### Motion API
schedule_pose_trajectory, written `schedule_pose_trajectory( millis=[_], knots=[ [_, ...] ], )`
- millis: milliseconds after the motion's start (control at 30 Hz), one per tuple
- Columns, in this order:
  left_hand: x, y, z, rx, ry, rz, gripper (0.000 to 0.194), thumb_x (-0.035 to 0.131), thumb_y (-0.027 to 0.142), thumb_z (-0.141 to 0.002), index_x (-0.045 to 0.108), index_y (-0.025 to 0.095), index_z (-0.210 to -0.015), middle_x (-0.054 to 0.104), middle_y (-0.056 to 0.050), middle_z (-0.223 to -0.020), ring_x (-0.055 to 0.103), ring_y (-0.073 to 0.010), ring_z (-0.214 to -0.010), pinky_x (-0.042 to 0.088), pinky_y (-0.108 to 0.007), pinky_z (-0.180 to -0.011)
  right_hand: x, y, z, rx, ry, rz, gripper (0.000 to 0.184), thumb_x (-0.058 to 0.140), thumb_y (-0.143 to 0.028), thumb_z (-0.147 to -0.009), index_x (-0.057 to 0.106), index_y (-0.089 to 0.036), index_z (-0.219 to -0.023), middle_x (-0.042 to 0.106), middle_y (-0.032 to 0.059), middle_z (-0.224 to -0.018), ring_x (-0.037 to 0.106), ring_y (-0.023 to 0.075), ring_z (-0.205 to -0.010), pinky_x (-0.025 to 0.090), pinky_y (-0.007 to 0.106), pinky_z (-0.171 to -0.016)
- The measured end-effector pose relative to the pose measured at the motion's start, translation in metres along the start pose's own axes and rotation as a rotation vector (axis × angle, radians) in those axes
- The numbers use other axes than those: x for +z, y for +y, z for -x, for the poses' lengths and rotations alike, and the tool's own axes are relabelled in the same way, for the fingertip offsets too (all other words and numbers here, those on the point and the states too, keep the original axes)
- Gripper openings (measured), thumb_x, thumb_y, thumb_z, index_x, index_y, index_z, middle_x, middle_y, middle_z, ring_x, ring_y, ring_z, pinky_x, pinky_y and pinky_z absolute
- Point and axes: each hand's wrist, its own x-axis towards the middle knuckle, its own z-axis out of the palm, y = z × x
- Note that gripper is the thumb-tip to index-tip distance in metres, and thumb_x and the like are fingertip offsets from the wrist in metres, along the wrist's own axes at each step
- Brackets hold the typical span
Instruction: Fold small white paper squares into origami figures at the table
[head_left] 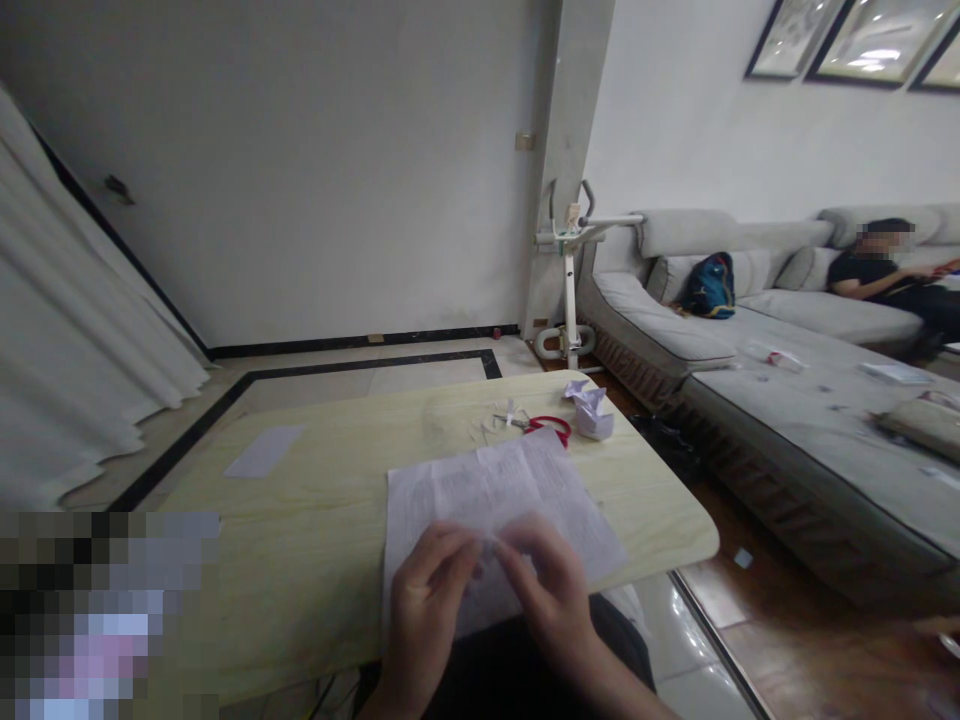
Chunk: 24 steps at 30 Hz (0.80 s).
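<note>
Above a large creased sheet of printed paper (480,490), my left hand (439,580) and my right hand (546,575) meet fingertip to fingertip. Both are closed in a pinch. Something small and whitish seems to sit between the fingertips, but blur hides what it is. Behind the sheet lie red-handled scissors (547,428), their handles against its far edge. Thin paper scraps (487,425) lie by the blades. Crumpled or folded paper pieces (592,412) sit at the table's far right corner.
A small white paper (264,452) lies on the left of the pale wooden table (315,540). Right of the table stands a grey sofa (795,420) with a backpack (709,285) and a seated person (885,270). Exercise equipment (570,290) stands by the wall.
</note>
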Motion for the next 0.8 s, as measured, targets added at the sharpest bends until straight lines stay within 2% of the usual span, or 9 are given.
schedule_pose_trajectory(
  millis=[100,200,367,533,633,800],
  knots=[
    [0.0,-0.002,-0.001,-0.1,0.002,0.023,0.023,0.06,0.037,-0.085,0.065,0.019,-0.072,0.056,0.003,-0.06,0.053,-0.013,-0.054,0.047,-0.021,-0.051,-0.002,0.001,0.0,0.014,-0.014,0.007,0.004,0.064,-0.023,-0.085,0.066,-0.02,-0.088,0.064,0.0026,-0.078,0.058,0.0179,-0.071,0.049,0.03,-0.067],
    [-0.001,-0.004,-0.001,-0.142,-0.001,0.025,0.026,0.061,0.042,-0.083,0.065,0.019,-0.073,0.054,0.003,-0.057,0.051,-0.0132,-0.053,0.046,-0.022,-0.051,-0.002,0.001,-0.001,0.045,-0.033,0.009,0.003,0.065,-0.023,-0.084,0.066,-0.02,-0.083,0.063,0.0018,-0.076,0.056,0.0172,-0.069,0.047,0.029,-0.065],
    [0.0,-0.006,0.001,-0.162,-0.035,0.0,0.029,0.062,0.045,-0.082,0.066,0.018,-0.071,0.057,0.002,-0.059,0.053,-0.0136,-0.055,0.046,-0.022,-0.052,-0.002,0.0,-0.003,0.143,-0.091,-0.038,0.017,0.064,-0.027,-0.085,0.061,-0.019,-0.069,0.059,0.0002,-0.068,0.053,0.016,-0.067,0.043,0.027,-0.063],
    [0.0,-0.005,0.0,-0.239,-0.065,0.033,0.032,0.065,0.049,-0.078,0.07,0.018,-0.073,0.056,0.003,-0.055,0.051,-0.0134,-0.052,0.044,-0.022,-0.047,-0.005,0.001,-0.003,0.281,-0.149,-0.109,0.026,0.061,-0.033,-0.085,0.056,-0.019,-0.064,0.052,-0.0014,-0.063,0.048,0.0148,-0.062,0.039,0.026,-0.058],
    [0.0,-0.008,0.0,-0.256,-0.083,0.032,0.034,0.066,0.051,-0.078,0.07,0.018,-0.073,0.054,0.003,-0.053,0.05,-0.0132,-0.051,0.043,-0.021,-0.046,-0.006,0.0,-0.003,0.276,-0.138,-0.098,0.029,0.057,-0.035,-0.087,0.053,-0.019,-0.062,0.05,-0.0017,-0.061,0.046,0.0149,-0.062,0.038,0.026,-0.058],
    [0.003,-0.015,0.003,-0.286,-0.103,0.022,0.033,0.064,0.051,-0.08,0.069,0.018,-0.08,0.062,0.001,-0.062,0.056,-0.0148,-0.055,0.046,-0.022,-0.049,-0.005,0.0,-0.003,0.235,-0.082,-0.055,0.03,0.054,-0.032,-0.087,0.046,-0.021,-0.06,0.044,-0.0027,-0.061,0.042,0.0145,-0.061,0.036,0.026,-0.057]
  ],
)
